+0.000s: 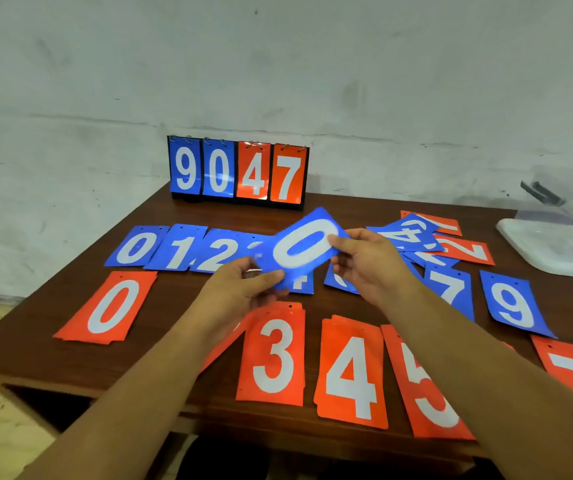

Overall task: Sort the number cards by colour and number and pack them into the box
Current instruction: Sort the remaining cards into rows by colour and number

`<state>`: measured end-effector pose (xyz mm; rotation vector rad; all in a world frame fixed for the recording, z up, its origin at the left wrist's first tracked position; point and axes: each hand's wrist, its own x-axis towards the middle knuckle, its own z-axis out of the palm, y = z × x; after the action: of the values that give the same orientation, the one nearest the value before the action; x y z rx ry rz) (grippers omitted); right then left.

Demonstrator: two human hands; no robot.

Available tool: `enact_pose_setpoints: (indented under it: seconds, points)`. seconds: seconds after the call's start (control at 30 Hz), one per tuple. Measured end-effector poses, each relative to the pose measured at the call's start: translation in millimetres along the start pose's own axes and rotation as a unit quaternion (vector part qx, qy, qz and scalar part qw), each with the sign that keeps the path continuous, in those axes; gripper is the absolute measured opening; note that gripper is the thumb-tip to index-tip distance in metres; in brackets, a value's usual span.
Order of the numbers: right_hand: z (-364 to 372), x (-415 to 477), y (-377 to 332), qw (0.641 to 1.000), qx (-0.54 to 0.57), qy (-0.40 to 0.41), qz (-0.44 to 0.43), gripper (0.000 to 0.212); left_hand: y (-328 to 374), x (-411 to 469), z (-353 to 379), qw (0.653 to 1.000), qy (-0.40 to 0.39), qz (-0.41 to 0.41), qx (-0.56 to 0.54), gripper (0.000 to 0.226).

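The cards point(351, 375), the blue 0 card point(304, 249) among them, look like thin, smooth plastic-coated sheet with a light sheen, their white numerals flat and matt. Those hung on the scoreboard point(237, 173) by thin metal rings point(254, 144) are glossier and catch white glare. The table point(35, 351) is dark brown wood or wood veneer with fine grain and a dull satin finish, the wall point(278, 64) behind is rough, matt whitewashed plaster, scuffed and streaked, and the box point(555, 251) at right is smooth, cloudy translucent plastic.
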<state>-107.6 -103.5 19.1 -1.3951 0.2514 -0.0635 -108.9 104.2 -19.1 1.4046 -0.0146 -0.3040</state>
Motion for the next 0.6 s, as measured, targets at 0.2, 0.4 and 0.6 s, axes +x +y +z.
enact_pose_setpoints:
  seconds: [0.2, 0.4, 0.6]
  points:
    - [30.8, -37.1, 17.0, 0.994, -0.005, -0.083, 0.073, 0.028, 17.2, -16.8, -12.7, 0.985, 0.125, 0.067, -0.097, 0.013]
    - [67.8, -45.2, 30.3, 0.988, -0.078, -0.125, 0.051, 0.026, 24.5, -20.0, -41.2, 0.974, 0.192, 0.113, 0.030, 0.014]
    - [118.5, -24.1, 27.3, 0.962, -0.217, -0.155, -0.052, 0.010, 45.0, -14.5, -97.5, 0.970, 0.140, 0.102, 0.169, 0.020]
